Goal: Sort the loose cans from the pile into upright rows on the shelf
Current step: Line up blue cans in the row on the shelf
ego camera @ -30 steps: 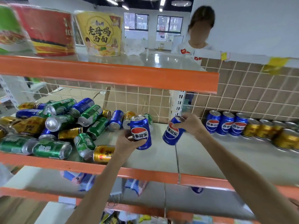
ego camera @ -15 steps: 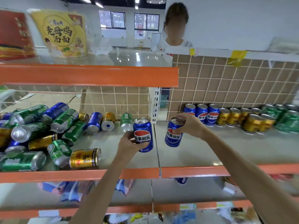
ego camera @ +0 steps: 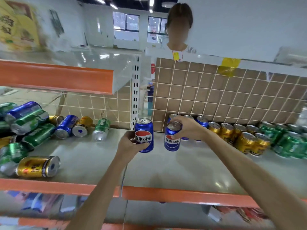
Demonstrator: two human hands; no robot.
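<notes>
My left hand [ego camera: 131, 143] grips an upright blue Pepsi can [ego camera: 144, 133] from its side, above the middle of the grey shelf [ego camera: 166, 166]. My right hand [ego camera: 187, 128] holds a second blue Pepsi can [ego camera: 172, 138] by its top, upright, just in front of the upright blue cans [ego camera: 201, 122] at the back wall. To their right stand rows of gold cans [ego camera: 244, 138] and green cans [ego camera: 289, 143]. At the left lies the loose pile of cans [ego camera: 29, 128] on their sides, with one gold can [ego camera: 39, 166] near the front edge.
An orange-edged upper shelf [ego camera: 56, 77] overhangs the left half. A white slotted upright post [ego camera: 135, 97] divides the two bays. Brown tiled mesh [ego camera: 216, 97] backs the shelf. A person [ego camera: 179, 30] stands behind it. Lower shelves hold blurred packets.
Both hands have carried their blue cans rightward; the right can now sits close in front of the upright blue row. The view has swung right, pushing the pile to the left edge.
</notes>
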